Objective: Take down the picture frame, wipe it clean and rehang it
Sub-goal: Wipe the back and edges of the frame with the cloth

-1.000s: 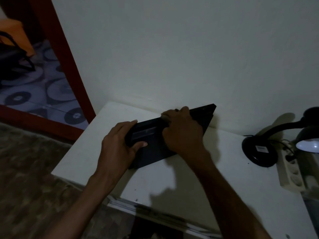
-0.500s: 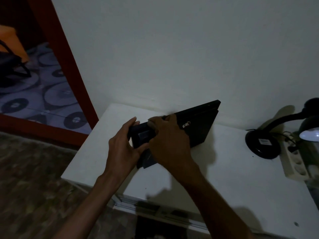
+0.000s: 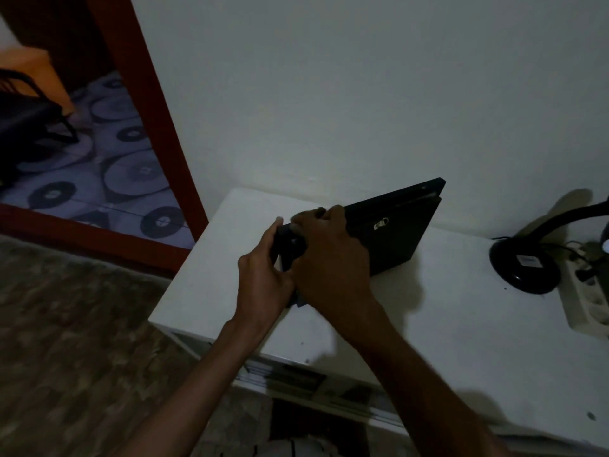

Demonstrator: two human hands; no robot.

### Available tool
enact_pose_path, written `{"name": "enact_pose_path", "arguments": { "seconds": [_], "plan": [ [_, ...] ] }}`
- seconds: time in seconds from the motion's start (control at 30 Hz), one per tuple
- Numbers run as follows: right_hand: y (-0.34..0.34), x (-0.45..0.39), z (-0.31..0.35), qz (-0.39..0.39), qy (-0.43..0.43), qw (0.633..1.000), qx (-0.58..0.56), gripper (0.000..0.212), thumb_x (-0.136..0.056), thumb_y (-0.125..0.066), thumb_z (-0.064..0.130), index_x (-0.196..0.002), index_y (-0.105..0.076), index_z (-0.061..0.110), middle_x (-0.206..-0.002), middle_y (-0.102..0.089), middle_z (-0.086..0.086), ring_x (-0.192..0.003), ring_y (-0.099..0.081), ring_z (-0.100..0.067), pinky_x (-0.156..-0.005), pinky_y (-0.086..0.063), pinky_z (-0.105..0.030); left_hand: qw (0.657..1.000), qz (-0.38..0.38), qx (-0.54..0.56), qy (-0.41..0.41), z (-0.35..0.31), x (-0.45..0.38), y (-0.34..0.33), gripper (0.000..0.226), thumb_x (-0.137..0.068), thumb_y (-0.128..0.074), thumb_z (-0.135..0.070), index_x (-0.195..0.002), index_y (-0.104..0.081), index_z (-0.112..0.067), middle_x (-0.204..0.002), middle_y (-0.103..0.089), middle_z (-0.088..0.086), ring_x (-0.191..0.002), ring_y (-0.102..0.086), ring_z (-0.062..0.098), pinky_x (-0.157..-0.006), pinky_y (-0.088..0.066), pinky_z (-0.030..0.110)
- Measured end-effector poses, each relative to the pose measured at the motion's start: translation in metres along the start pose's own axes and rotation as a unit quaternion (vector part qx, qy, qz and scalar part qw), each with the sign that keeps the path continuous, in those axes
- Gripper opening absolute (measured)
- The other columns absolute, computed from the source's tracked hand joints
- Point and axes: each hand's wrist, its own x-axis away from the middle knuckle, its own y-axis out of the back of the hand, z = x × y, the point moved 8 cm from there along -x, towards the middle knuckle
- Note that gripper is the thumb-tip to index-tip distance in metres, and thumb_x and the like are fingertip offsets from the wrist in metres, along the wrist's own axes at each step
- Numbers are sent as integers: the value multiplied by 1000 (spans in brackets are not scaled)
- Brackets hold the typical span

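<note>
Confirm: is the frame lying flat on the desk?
No. The picture frame stands tilted on its lower edge on the desk, gripped by both hands.

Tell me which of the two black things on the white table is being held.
The black picture frame, tilted up on edge, gripped by the left hand and right hand. The black lamp base sits untouched at the right.

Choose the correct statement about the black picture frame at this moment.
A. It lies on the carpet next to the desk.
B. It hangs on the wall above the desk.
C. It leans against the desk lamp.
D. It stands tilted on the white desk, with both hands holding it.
D: the black picture frame is tilted up on the white desk, its back with the metal hanger showing, and the left hand and right hand grip its left end.
</note>
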Motion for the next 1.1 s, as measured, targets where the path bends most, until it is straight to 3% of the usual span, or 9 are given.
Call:
{"name": "enact_pose_path", "arguments": {
  "seconds": [0.07, 0.17, 0.43, 0.57, 0.73, 0.83, 0.9, 1.0, 1.1],
  "plan": [
    [0, -2, 1, 22, 18, 999, -28, 45, -85, -65, 18, -127, -59, 34, -130, -42, -2, -83, -60, -17, -73, -52, -27, 1000, -5, 4, -6, 1, 0, 1, 74, -77, -77, 5, -144, -46, -5, -132, -60, 6, -120, -54, 4, -100, -42, 10],
    [17, -14, -18, 19, -4, 998, -65, 47, -84, -60, 15, -126, -60, 38, -119, -42, 4, -85, -53, -13, -76, -46, -27, 1000, -12, 14, -1, 0, -1, 2, 74, -77, -82, -10, -143, -49, -9, -127, -61, -6, -112, -55, -13, -96, -48, 13],
    [2, -1, 5, -45, -1, 999, 31, 39, -90, -64, 15, -128, -58, 21, -136, -39, -7, -92, -62, -20, -79, -54, -29, 999, -1, 44, 1, 6, 0, 2, 63, -81, -77, -11, -139, -54, -13, -125, -65, -6, -111, -57, -13, -94, -50, 16],
    [-11, 8, 18, -31, 51, 997, 55, 45, -97, -61, 26, -139, -48, 24, -142, -34, -8, -95, -62, -17, -83, -57, -29, 998, -3, 67, -6, 2, 3, 4, 56, -82, -62, -41, -131, -61, -14, -114, -65, -23, -107, -61, -8, -89, -48, 10],
    [14, -1, -13, -27, 30, 999, 5, 38, -87, -67, 19, -123, -61, 29, -127, -43, -1, -81, -60, -12, -74, -51, -23, 998, 13, 62, -14, 7, 1, 2, 64, -75, -83, -28, -134, -58, -20, -117, -61, -25, -111, -60, -7, -86, -53, 15],
    [21, -2, -27, -68, -1, 998, -5, 44, -84, -68, 15, -125, -60, 28, -127, -42, -1, -83, -57, -10, -73, -44, -19, 997, 11, 72, -5, 9, 0, 0, 73, -70, -83, -35, -135, -57, -17, -118, -63, -21, -112, -61, -2, -85, -55, 17],
    [9, 5, -11, -70, 20, 997, 1, 46, -88, -69, 19, -131, -58, 27, -133, -41, -4, -93, -62, -14, -76, -42, -17, 998, 10, 62, -8, 10, -1, 1, 66, -74, -85, -23, -134, -58, -17, -116, -64, -23, -110, -62, -2, -85, -55, 18],
    [-11, 16, 13, -48, 79, 996, 5, 52, -91, -67, 26, -141, -51, 27, -144, -38, -9, -109, -61, -19, -85, -51, -23, 998, 6, 52, -17, 13, -1, 3, 51, -80, -78, -13, -128, -62, -17, -113, -66, -24, -107, -63, -4, -85, -57, 21],
    [-4, 11, 3, -45, 87, 995, -4, 51, -87, -71, 22, -134, -56, 32, -136, -43, -4, -96, -64, -14, -79, -55, -22, 998, 14, 60, -8, 14, -1, 2, 56, -77, -80, -14, -130, -61, -15, -117, -68, -12, -109, -63, -1, -86, -56, 21]
  ]
}}
